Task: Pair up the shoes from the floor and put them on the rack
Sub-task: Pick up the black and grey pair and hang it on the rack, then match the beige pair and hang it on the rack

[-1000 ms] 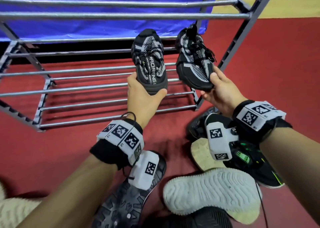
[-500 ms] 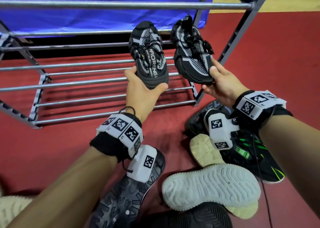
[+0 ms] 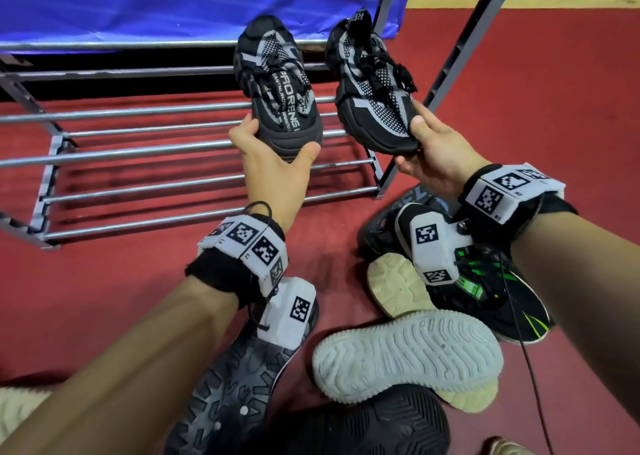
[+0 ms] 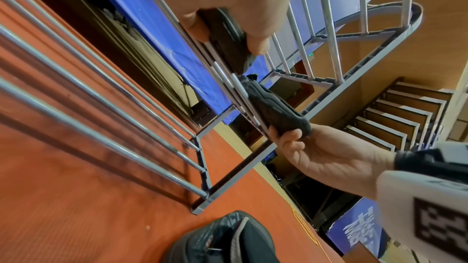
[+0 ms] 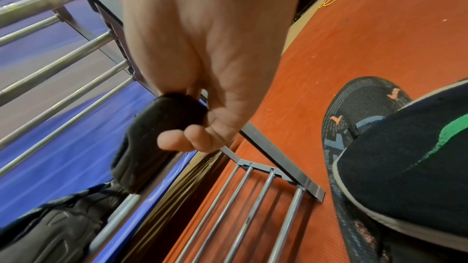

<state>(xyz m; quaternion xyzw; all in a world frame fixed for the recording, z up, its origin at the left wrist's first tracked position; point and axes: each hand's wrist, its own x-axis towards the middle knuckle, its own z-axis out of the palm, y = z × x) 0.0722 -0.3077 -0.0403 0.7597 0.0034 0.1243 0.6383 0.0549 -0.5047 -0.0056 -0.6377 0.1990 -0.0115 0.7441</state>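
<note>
A pair of black and grey mesh shoes is held over the right end of the metal rack (image 3: 145, 110), heels pointing away from me. My left hand (image 3: 277, 145) grips the toe of the left shoe (image 3: 277, 84), thumb on the right side. Its sole lies against the shelf bars in the left wrist view, where the left hand (image 4: 228, 27) clasps the left shoe (image 4: 228, 47). My right hand (image 3: 412, 143) pinches the toe of the right shoe (image 3: 375, 87), which tilts to the left. Seen from the right wrist, the right hand (image 5: 190, 125) wraps the right shoe's (image 5: 152, 137) dark toe.
Several loose shoes lie on the red floor near me: a white-soled one (image 3: 408, 357), a black lugged sole (image 3: 235, 385), a black and green shoe (image 3: 491, 295) and a beige sole (image 3: 394, 288). A blue mat (image 3: 138, 11) stands behind the rack. The rack's right leg (image 3: 450, 67) is beside the right shoe.
Both hands have carried the shoes a little farther back over the shelf. Neither grip has changed.
</note>
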